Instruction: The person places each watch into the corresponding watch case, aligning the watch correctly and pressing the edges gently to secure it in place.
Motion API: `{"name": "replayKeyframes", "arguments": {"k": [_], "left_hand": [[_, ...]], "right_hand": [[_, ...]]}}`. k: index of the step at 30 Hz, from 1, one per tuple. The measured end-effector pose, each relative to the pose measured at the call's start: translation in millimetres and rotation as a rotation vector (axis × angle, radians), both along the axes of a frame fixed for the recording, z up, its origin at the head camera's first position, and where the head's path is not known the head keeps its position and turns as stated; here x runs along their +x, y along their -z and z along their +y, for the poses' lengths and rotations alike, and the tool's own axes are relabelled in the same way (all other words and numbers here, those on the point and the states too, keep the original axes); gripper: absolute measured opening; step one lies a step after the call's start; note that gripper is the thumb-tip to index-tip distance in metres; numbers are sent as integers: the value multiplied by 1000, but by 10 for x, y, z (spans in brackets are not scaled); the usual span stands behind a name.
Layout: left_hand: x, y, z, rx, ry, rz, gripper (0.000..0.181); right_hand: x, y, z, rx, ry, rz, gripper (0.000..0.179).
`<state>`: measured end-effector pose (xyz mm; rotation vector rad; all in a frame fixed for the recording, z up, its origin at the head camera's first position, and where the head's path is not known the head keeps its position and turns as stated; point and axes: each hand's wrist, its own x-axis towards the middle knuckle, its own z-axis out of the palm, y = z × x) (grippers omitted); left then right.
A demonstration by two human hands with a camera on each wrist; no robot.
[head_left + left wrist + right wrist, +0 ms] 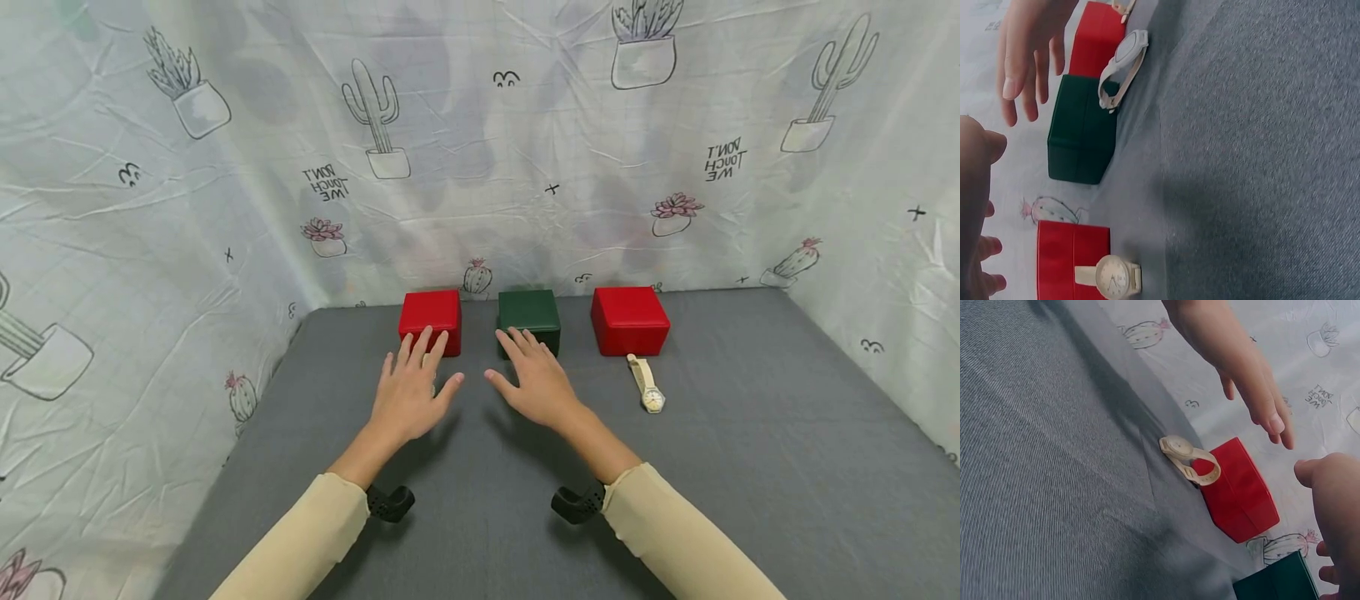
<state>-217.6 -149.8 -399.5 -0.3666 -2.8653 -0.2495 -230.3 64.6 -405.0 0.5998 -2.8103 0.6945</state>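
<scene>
Three boxes are arranged in a row on a grey table (480,533), before a patterned sheet (480,167): a left red box (431,310), a green box (528,308) and a right red box (630,308). Three watches are counted, one before each box. In the head view the right watch (648,387) is plainly seen, its strap end close to the box; the left watch (1114,277) is mostly covered by the left hand (408,396), and the middle watch (1127,49) cannot be made out behind the right hand (542,387). Both are revealed in the left wrist view, where the left red box is cut off below and the right watch above. In the right wrist view the green box is cropped by the lower edge. Both hands are held above the table, fingers extended and apart, with nothing grasped. The lower fronts of the left red and green boxes are partly obscured by fingers; whether any watch is touched by its box cannot be told.
</scene>
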Motion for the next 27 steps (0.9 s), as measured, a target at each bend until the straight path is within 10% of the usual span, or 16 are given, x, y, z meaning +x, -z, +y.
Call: {"name": "replayKeyframes", "arguments": {"k": [27], "left_hand": [[-135,140,-380,116,-46,-36,71]], "right_hand": [[-85,120,-455,-176,-102,-123,63]]}}
